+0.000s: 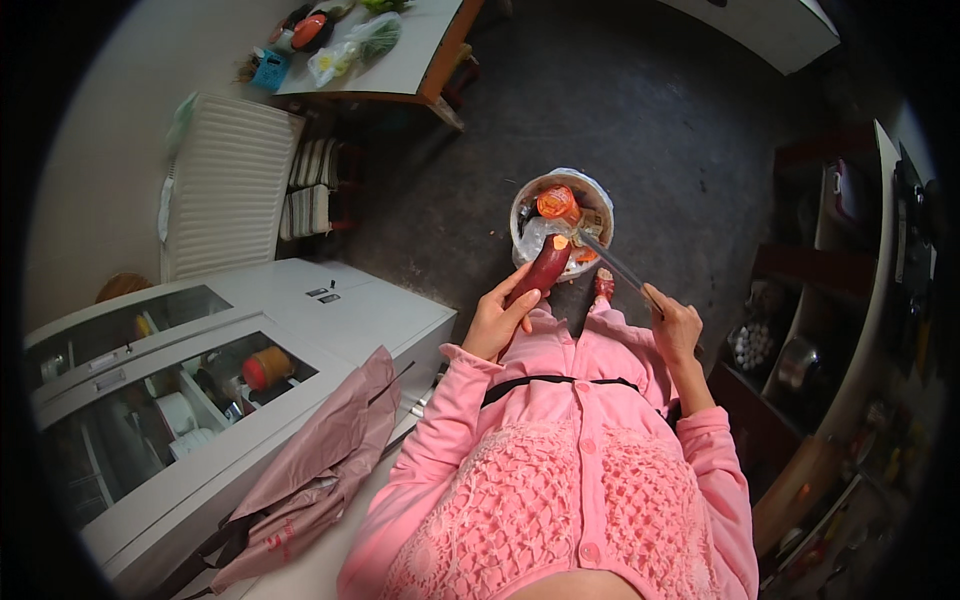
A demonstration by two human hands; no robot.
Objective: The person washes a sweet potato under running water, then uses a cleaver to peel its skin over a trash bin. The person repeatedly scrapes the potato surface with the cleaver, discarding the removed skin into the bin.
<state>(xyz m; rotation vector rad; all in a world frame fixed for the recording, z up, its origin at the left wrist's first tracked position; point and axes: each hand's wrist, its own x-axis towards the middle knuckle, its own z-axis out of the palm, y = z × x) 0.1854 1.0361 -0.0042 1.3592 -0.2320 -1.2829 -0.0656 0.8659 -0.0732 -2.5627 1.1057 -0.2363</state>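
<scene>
My left hand [499,315] is wrapped around a long sweet potato [546,266] with dark red skin. The sweet potato's far end is bare and shows pale orange flesh. In my right hand [675,322] is a knife [619,265], gripped by its handle. Its long blade slants forward and left, with the tip near the bared end; whether they touch is unclear. Below both lies a round waste bin [609,217] with a liner over its rim. Inside it are an orange container [557,201], crumpled clear plastic [534,234] and other scraps.
A white cabinet [382,300] with glass panels stands at left, a mauve apron [322,465] beside it. Behind are a radiator [232,187], striped cushioned stools [307,212] and a table [405,64] with bagged vegetables. Open shelves [795,315] line the right side.
</scene>
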